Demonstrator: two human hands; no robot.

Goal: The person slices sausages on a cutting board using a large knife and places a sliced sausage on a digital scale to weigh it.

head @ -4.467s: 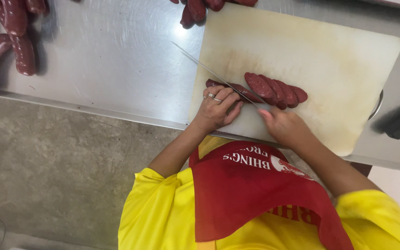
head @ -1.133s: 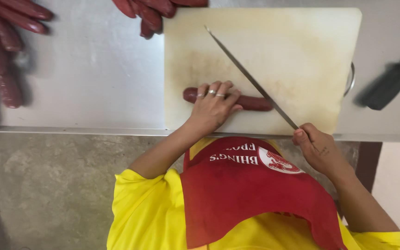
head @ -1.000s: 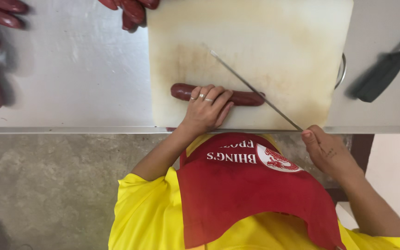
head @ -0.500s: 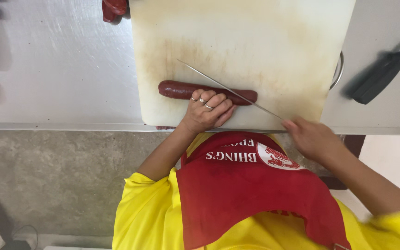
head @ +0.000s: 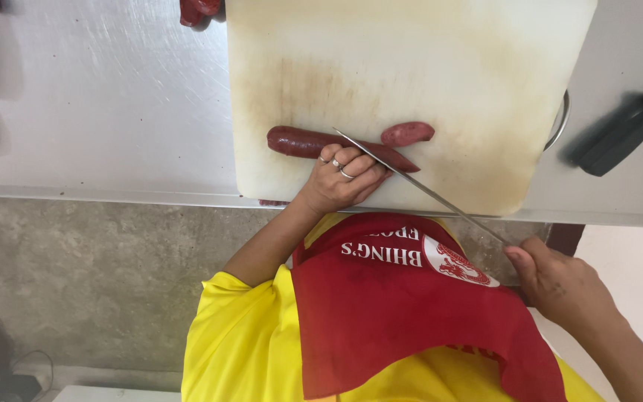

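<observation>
The left hand [head: 340, 179], fingers curled and pressed down, pins a long dark-red sausage [head: 303, 141] near the near edge of the stained white plastic cutting board [head: 411, 67], steadying it. The right hand [head: 560, 286] grips a long thin-bladed knife [head: 411, 182], angled across the sausage; a cut piece [head: 407, 133] lies just beyond the blade.

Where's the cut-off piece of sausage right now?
In the head view the cut piece lies on the white cutting board, just beyond the knife blade and right of the long sausage that the left hand pins.
</observation>
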